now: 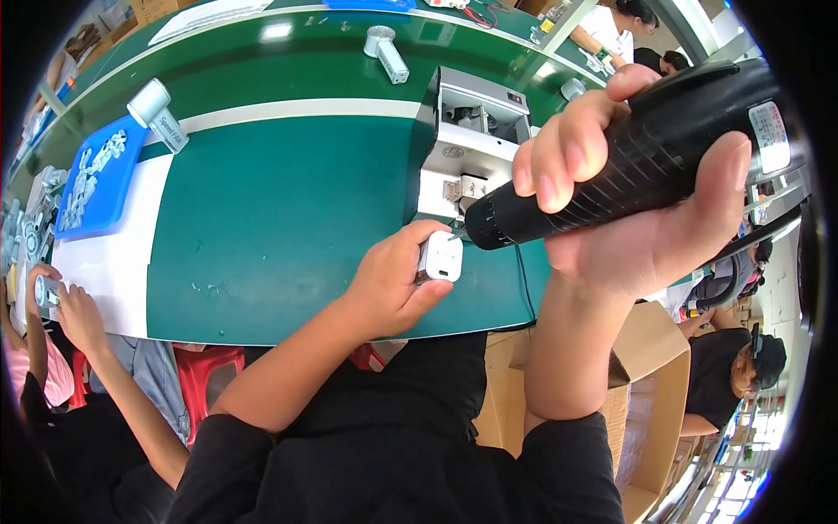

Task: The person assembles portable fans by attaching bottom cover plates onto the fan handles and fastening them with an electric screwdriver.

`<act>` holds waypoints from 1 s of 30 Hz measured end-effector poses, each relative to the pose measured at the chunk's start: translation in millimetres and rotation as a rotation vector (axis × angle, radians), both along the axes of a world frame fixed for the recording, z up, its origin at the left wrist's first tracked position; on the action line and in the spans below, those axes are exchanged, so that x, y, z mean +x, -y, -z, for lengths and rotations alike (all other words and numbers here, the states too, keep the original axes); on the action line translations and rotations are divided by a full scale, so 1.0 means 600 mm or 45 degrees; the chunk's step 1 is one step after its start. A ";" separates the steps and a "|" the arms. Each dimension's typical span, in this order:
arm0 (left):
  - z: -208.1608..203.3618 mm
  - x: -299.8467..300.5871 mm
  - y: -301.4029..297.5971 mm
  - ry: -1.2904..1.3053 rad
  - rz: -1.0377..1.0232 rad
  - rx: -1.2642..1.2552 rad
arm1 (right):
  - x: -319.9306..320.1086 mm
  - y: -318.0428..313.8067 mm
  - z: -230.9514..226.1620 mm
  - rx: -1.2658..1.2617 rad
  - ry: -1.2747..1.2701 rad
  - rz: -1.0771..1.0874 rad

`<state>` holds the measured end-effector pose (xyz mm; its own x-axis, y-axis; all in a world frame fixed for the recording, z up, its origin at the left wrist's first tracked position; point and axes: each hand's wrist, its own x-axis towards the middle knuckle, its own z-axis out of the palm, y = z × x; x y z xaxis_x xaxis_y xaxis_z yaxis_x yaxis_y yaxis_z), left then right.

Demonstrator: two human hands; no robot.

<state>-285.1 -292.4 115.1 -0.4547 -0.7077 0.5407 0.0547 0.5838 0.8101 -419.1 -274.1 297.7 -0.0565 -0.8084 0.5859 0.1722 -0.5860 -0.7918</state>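
My right hand (642,231) is wrapped round a thick black electric screwdriver (650,162), which slants down to the left. Its bit reaches the top of a small white plastic housing (443,259), pinched between the thumb and fingers of my left hand (388,281). The housing has rounded corners, a dark port slot and small holes in the face toward me. Whether a screw sits under the bit is too small to tell. Just beyond the housing stands a metal screw feeder (467,144) with an open top.
One handheld fan (387,54) lies at the back, another (157,115) beside a blue tray (105,225) of small parts. White paper (122,288) covers the left side. At left, a co-worker's hands (74,310) hold a pale part. An open cardboard box (650,349) is at right.
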 end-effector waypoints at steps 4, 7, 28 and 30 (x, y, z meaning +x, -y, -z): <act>-0.003 0.003 0.001 0.014 0.019 0.061 | -0.003 0.007 0.003 0.027 -0.007 -0.024; -0.007 0.003 -0.001 0.024 0.007 0.042 | 0.006 0.001 -0.001 0.037 -0.122 0.099; 0.012 0.436 0.304 1.438 -1.145 -0.015 | -0.042 0.025 0.101 0.292 0.018 0.003; 0.017 0.416 0.313 1.625 -1.079 -0.099 | -0.046 0.024 0.112 0.240 0.060 0.065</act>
